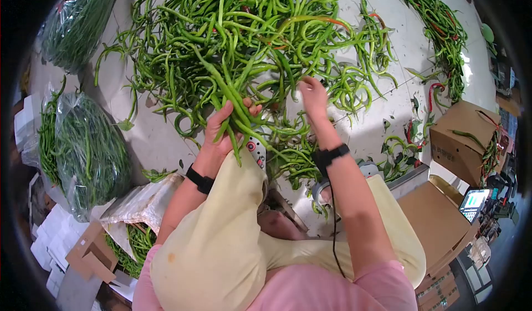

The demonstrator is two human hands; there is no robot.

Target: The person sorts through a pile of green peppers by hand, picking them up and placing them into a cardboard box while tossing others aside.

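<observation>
Everywhere, green peppers cover the pale floor.

Pink top, cream-yellow trousers, black band on each wrist, thin black cable, perhaps from the right band

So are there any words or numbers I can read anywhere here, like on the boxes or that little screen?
None can be read.
Cardboard box on the right: dark print on its side, too blurred to read.
Small lit screen beside it: something shows on it, too small to read.
Object with red marks under the green chili peppers in the left hand: marks too small to make out.
</observation>
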